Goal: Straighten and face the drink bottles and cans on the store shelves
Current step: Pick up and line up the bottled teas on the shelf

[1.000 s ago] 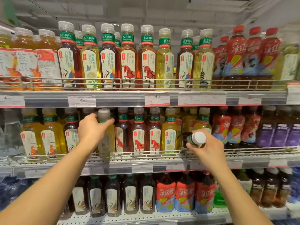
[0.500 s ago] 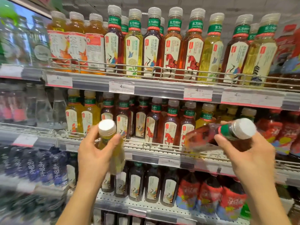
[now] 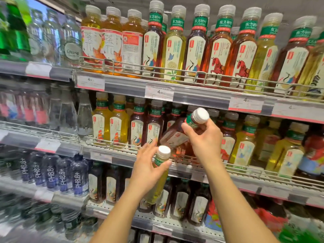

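left hand (image 3: 149, 170): grips yellow bottle (image 3: 158, 174) by the neck, upright, in front of middle shelf (image 3: 192, 170) edge
right hand (image 3: 204, 138): fingers curled round neck of red bottle (image 3: 177, 135), tilted, base pointing into the row above the wire rail (image 3: 112, 143)
step: likely swapping or re-slotting the two
risk: tilted base may knock neighbouring bottles over; neck-only grips could slip; label may end up facing back
view: left side blurred
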